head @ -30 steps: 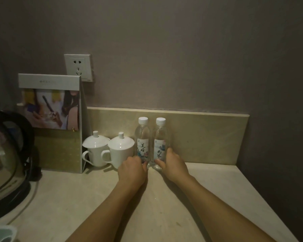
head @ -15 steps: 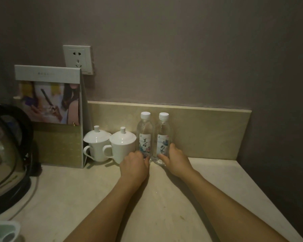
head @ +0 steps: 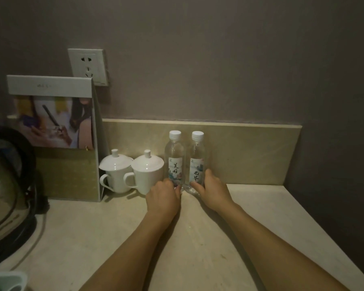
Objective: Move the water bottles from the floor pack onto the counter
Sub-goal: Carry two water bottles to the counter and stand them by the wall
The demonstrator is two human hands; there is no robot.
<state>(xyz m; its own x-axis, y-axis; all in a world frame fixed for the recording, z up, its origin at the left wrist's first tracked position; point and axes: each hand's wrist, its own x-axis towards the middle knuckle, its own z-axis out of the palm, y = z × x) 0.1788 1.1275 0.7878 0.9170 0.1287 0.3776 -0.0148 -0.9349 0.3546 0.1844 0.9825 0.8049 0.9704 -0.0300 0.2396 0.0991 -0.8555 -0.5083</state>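
Observation:
Two clear water bottles with white caps and paper labels stand upright side by side on the beige counter (head: pixel 250 217), close to the backsplash. My left hand (head: pixel 163 196) grips the base of the left bottle (head: pixel 174 156). My right hand (head: pixel 211 191) grips the base of the right bottle (head: pixel 197 158), thumb on its right side. Both bottles rest on the counter surface. The floor pack is out of view.
Two white lidded cups (head: pixel 132 173) stand just left of the bottles. A standing card folder (head: pixel 55 135) and a dark kettle (head: pixel 6 185) fill the left. A wall socket (head: pixel 87 66) is above. The counter ends at a dark wall on the right.
The bottles and both hands stay in the same place on the counter; only the camera has shifted slightly.

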